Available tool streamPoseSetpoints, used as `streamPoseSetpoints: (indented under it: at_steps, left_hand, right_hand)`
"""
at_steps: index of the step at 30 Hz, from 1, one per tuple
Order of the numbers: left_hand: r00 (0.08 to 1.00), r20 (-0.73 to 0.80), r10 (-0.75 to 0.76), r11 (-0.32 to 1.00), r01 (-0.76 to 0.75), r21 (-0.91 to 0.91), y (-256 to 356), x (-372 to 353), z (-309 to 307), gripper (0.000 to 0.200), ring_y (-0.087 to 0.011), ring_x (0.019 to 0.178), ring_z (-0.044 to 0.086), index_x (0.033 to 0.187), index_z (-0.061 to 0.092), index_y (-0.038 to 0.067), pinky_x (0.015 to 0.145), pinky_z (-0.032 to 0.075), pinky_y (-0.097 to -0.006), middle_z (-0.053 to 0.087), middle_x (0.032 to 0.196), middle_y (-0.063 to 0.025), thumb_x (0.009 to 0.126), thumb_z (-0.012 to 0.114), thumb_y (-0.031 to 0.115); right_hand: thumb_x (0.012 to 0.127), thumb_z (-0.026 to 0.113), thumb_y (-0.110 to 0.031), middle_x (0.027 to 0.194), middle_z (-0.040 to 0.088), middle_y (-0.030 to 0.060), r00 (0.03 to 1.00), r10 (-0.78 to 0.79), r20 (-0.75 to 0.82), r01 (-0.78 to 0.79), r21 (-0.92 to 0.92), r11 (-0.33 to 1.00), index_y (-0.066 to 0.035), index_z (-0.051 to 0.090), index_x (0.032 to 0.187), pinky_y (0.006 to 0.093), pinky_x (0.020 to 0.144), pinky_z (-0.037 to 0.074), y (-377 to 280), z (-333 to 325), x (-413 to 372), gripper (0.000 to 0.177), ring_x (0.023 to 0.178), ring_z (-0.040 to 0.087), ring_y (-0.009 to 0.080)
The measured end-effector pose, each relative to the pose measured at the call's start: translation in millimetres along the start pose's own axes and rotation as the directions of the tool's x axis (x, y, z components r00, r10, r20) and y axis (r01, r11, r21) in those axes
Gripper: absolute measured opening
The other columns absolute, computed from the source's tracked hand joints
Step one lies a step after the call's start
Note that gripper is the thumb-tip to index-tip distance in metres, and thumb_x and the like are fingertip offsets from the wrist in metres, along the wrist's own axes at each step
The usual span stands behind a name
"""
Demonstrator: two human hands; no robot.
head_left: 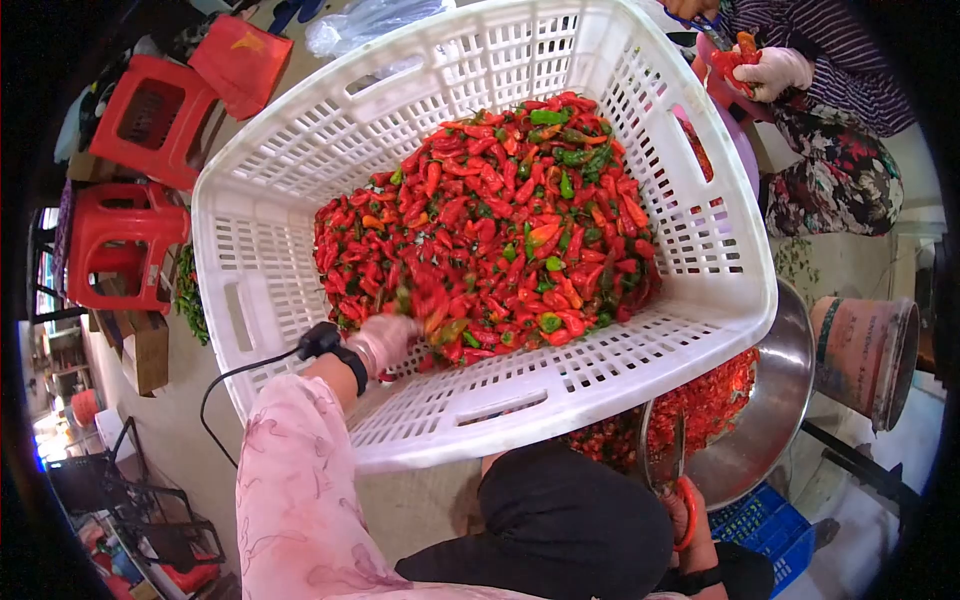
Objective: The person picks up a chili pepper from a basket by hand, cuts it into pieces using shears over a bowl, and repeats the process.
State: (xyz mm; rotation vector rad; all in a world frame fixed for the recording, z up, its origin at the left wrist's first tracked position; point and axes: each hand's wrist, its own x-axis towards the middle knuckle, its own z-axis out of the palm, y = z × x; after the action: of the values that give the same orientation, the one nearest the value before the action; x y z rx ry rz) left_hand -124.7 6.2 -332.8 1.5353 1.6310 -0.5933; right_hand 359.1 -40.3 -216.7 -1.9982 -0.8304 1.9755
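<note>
A large white slatted basket [500, 420] holds a heap of red peppers [480, 200] with some green ones mixed in. Inside its near left corner is my left hand [385, 340], in a pale glove and smeared by motion at the fingers, against the edge of the heap. My right hand [690, 515] is closed around the orange-red handles of scissors [663, 455], below the basket's near rim. The scissor blades are over a steel bowl [785, 400] that contains chopped red peppers [715, 405].
At the upper right a co-worker's gloved hand [775, 73] holds red peppers. Red stools [125, 245] stand at the left beside a cardboard box [146, 352]. A bucket [862, 358] is right of the bowl, and a blue crate [765, 535] sits below it.
</note>
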Motion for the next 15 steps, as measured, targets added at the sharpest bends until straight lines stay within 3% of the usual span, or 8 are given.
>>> streamPoseSetpoints:
  at_steps: [2,4,5,6,8,11,12,15]
  left_hand:
    - [0.931,-0.364,-0.032,0.955,-0.079,-0.285,-17,10,-3,0.053,-0.0253,0.092,0.059,0.115,0.053,0.016,0.077,0.047,-0.0319,0.061,0.098,-0.0116,0.064,0.054,0.000]
    - [0.902,-0.423,-0.082,0.813,-0.185,-0.552,-33,15,-19,0.056,-0.0160,0.093,0.056,0.116,0.053,0.013,0.079,0.044,-0.0256,0.059,0.104,-0.0084,0.062,0.054,-0.005]
    - [0.894,-0.429,-0.132,0.788,-0.168,-0.593,-48,19,-21,0.050,-0.0109,0.084,0.055,0.112,0.055,0.009,0.074,0.043,-0.0225,0.061,0.095,-0.0049,0.064,0.056,-0.005]
    - [0.825,-0.495,-0.273,0.729,-0.159,-0.666,-53,21,-22,0.031,-0.0081,0.067,0.049,0.098,0.062,0.008,0.063,0.042,-0.0228,0.058,0.076,-0.0021,0.067,0.059,0.003]
    - [0.815,-0.347,-0.464,0.488,-0.093,-0.868,-67,18,-20,0.021,-0.0084,0.068,0.049,0.086,0.063,0.005,0.063,0.042,-0.0241,0.057,0.073,-0.0010,0.065,0.068,0.008]
    - [0.873,-0.266,-0.409,0.521,-0.016,-0.853,-63,11,-4,0.023,-0.0094,0.068,0.051,0.075,0.062,0.005,0.065,0.043,-0.0266,0.056,0.074,0.0005,0.060,0.076,0.013]
    - [0.888,-0.234,-0.396,0.555,0.029,-0.831,-45,2,-4,0.032,-0.0128,0.068,0.054,0.073,0.061,0.003,0.066,0.044,-0.0297,0.058,0.072,-0.0024,0.056,0.080,0.022]
    - [0.934,-0.203,-0.294,0.806,0.128,-0.578,-18,1,14,0.033,-0.0203,0.067,0.059,0.073,0.062,0.003,0.066,0.046,-0.0324,0.060,0.068,-0.0100,0.060,0.075,0.030]
  right_hand:
    - [0.082,0.055,-0.016,0.067,0.045,0.0006,0.999,0.024,-0.022,-0.024,0.018,1.000,-0.007,0.046,0.099,0.0242,0.036,0.034,-2,2,0,0.021,0.045,0.043,0.0104]
    - [0.083,0.055,-0.016,0.067,0.045,0.0002,0.999,0.036,-0.041,-0.035,0.039,0.999,-0.007,0.046,0.099,0.0240,0.037,0.034,-2,3,0,0.020,0.045,0.043,0.0100]
    - [0.083,0.054,-0.016,0.067,0.045,0.0001,0.999,-0.012,-0.035,0.012,-0.003,1.000,-0.007,0.046,0.099,0.0240,0.037,0.034,-2,1,1,0.020,0.045,0.043,0.0098]
    - [0.083,0.054,-0.016,0.067,0.045,0.0000,0.998,-0.059,-0.028,0.057,-0.045,0.997,-0.007,0.046,0.099,0.0239,0.037,0.034,-2,0,1,0.020,0.046,0.043,0.0095]
    - [0.083,0.054,-0.015,0.067,0.044,-0.0001,0.999,-0.031,-0.024,0.031,-0.026,0.999,-0.007,0.046,0.099,0.0238,0.037,0.034,-5,1,0,0.019,0.046,0.043,0.0094]
    - [0.083,0.054,-0.015,0.066,0.044,-0.0001,1.000,-0.001,-0.018,0.001,-0.011,1.000,-0.007,0.046,0.100,0.0236,0.036,0.034,-1,-4,0,0.020,0.045,0.042,0.0094]
    - [0.083,0.054,-0.015,0.066,0.044,-0.0001,1.000,-0.005,-0.013,0.005,-0.013,1.000,-0.008,0.046,0.100,0.0234,0.036,0.034,1,-5,1,0.020,0.045,0.043,0.0094]
    - [0.083,0.054,-0.016,0.066,0.045,0.0002,0.998,0.041,-0.042,-0.037,0.097,0.995,-0.008,0.046,0.100,0.0231,0.036,0.034,-4,1,-7,0.021,0.045,0.043,0.0096]
